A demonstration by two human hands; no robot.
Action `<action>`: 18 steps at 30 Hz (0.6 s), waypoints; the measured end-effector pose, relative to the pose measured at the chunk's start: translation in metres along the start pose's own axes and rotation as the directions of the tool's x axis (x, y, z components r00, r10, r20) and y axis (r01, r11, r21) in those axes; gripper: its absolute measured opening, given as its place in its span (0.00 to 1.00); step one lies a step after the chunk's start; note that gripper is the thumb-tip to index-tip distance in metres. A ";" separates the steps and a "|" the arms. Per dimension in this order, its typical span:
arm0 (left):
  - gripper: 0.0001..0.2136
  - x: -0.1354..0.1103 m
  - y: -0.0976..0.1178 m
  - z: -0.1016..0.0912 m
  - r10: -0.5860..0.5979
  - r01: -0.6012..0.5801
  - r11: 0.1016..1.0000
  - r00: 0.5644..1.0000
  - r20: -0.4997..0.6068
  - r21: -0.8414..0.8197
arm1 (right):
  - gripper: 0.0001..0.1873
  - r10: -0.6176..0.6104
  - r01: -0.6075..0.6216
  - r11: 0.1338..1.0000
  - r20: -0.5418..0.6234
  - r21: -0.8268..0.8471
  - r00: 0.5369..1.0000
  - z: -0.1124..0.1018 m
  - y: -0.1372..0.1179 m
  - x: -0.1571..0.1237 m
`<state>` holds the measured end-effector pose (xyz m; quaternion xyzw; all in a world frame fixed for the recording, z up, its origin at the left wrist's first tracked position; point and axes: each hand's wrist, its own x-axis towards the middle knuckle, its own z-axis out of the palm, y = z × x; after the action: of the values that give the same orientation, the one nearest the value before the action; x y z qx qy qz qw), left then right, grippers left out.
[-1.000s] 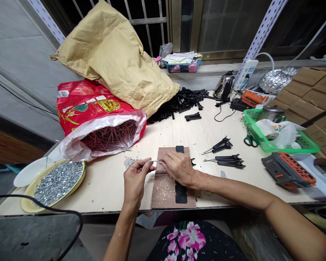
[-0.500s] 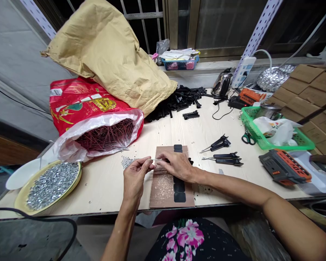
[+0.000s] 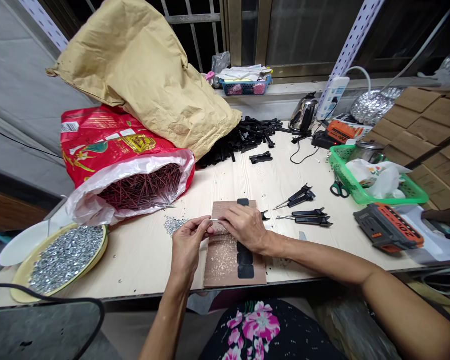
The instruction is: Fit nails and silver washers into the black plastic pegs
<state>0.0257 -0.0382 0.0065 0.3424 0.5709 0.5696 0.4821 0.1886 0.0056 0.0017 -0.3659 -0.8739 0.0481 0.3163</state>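
Observation:
My left hand [image 3: 188,243] is closed, thumb and forefinger pinched at the tip of a thin metal rod [image 3: 214,219]. Any small part between those fingertips is hidden. My right hand [image 3: 246,228] wraps around the rod's other end; a black forked handle end [image 3: 265,216] pokes out beyond its knuckles. Both hands hover over a brown board [image 3: 221,272] with black pads and pale crumbs on it. Left of the board lies a small heap of shiny metal pieces [image 3: 174,225]. Several finished-looking black-handled rods [image 3: 309,218] lie to the right.
A yellow bowl of metal pieces [image 3: 101,250] stands at left, before a red sack [image 3: 93,130] of thin rods. Behind are a tan paper sack [image 3: 146,75] and piled black parts [image 3: 255,132]. At right are a green basket [image 3: 375,200], scissors [image 3: 339,189] and a battery pack [image 3: 388,227].
The view has shifted slightly, so the bench items sit a little further left. Both hands keep their hold, and slightly more of the black forked end shows past my right hand.

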 end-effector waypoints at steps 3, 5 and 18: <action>0.16 0.001 -0.001 0.004 -0.068 0.067 0.992 0.998 -0.002 -0.108 | 0.11 -0.075 0.064 0.985 -0.065 -0.157 0.995 0.002 -0.001 -0.001; 0.17 0.002 -0.002 0.006 -0.101 0.101 0.981 0.995 0.004 -0.168 | 0.12 -0.096 0.081 0.974 -0.064 -0.210 0.993 0.003 0.000 -0.001; 0.16 0.002 -0.005 0.004 -0.044 0.045 0.995 0.999 0.012 -0.088 | 0.11 0.052 -0.055 0.998 0.079 0.039 0.996 -0.003 0.001 0.002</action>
<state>0.0299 -0.0352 0.0017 0.3111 0.5503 0.5814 0.5122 0.1901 0.0071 0.0044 -0.3805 -0.8742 0.0888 0.2882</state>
